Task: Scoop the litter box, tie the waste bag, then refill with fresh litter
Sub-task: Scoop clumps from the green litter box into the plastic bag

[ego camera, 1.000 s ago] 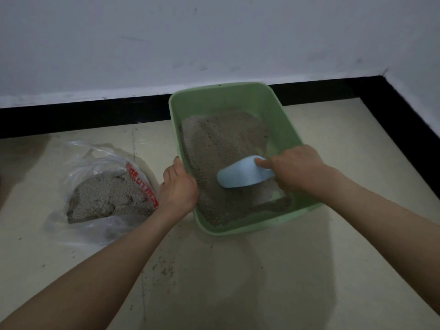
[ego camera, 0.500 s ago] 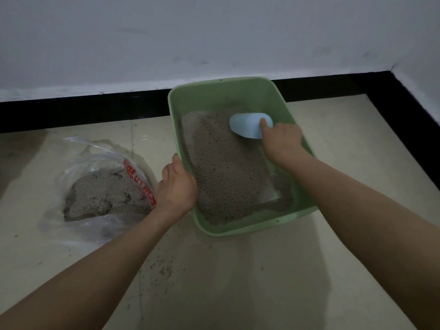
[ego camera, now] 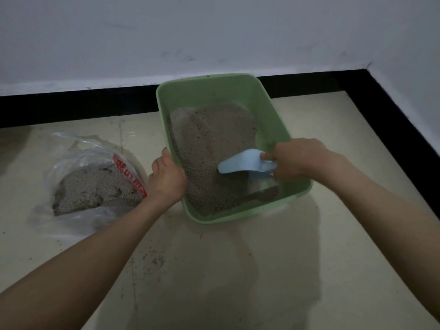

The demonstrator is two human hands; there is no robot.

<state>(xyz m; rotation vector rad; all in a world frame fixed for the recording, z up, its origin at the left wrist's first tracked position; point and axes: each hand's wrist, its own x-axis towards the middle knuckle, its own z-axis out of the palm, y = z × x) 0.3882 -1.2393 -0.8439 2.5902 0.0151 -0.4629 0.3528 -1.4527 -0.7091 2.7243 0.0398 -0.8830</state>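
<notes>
Pale floor tiles [ego camera: 309, 163] meet a black skirting under us. Our right hand [ego camera: 300, 160] curls its fingers [ego camera: 267, 156] round the blue scoop [ego camera: 240, 163], low in the litter near the green litter box's [ego camera: 273, 120] near right corner; our left hand [ego camera: 166, 179] grips its left rim. We should drive the scoop shallow and lift level. Grey litter [ego camera: 209, 144] banks leftward. A clear bag [ego camera: 95, 186] of litter lies open beside the box.
</notes>
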